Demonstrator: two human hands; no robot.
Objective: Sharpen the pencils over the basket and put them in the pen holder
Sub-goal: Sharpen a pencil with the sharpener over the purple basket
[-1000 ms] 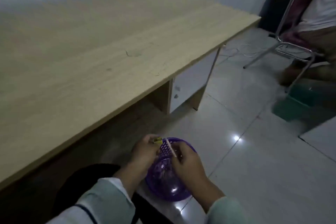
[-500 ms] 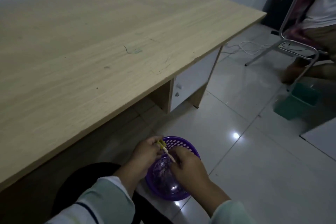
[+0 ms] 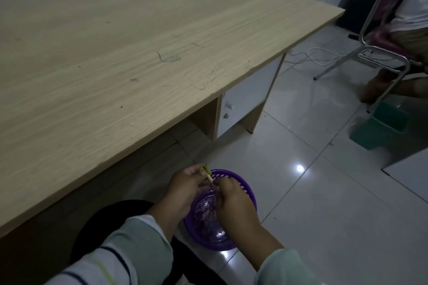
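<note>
Pinching the sharpener (image 3: 206, 171) with your left grip (image 3: 185, 183), you hold the pencil (image 3: 210, 178) in your right grip (image 3: 234, 201) over the basket (image 3: 249, 190) at its 11 o'clock rim, tip pointing 10 o'clock into the sharpener. Shavings (image 3: 206, 209) lie inside.

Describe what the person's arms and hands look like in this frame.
Both hands are bare, without gloves: left hand, right hand. Long pale green sleeves reach the wrists; the left sleeve turns white with thin dark stripes farther up, the right sleeve looks plain.
</note>
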